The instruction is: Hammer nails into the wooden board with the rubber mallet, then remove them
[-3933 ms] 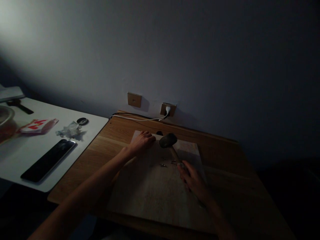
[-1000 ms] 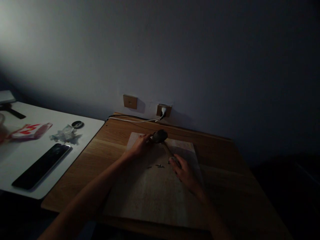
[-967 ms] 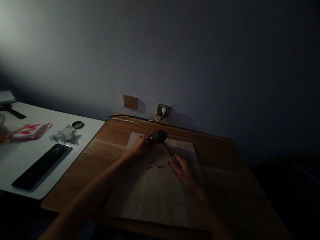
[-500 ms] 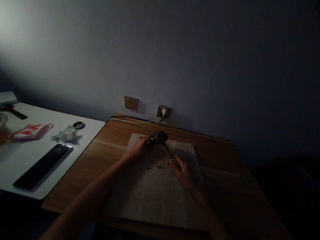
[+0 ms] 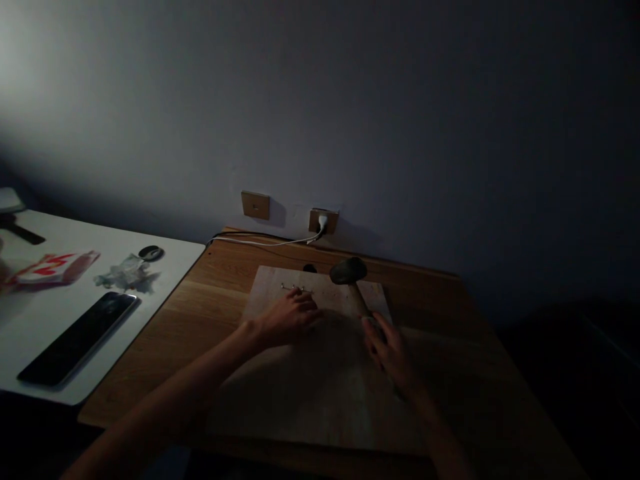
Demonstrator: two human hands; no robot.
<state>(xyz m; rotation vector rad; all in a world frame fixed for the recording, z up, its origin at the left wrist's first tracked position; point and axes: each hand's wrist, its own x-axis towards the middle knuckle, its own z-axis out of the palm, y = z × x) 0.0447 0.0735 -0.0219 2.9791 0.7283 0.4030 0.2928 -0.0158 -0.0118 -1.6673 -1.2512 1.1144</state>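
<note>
Wooden board, hammer clear of left hand

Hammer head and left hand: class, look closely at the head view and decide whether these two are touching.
Apart. In the head view, the hammer head sits up and to the right of the left hand, with bare wooden board showing between them.

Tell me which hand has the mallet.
The right hand closes on the mallet's wooden handle; the left hand shows nothing in it, lying nearer the small metal pins on the board.
</note>
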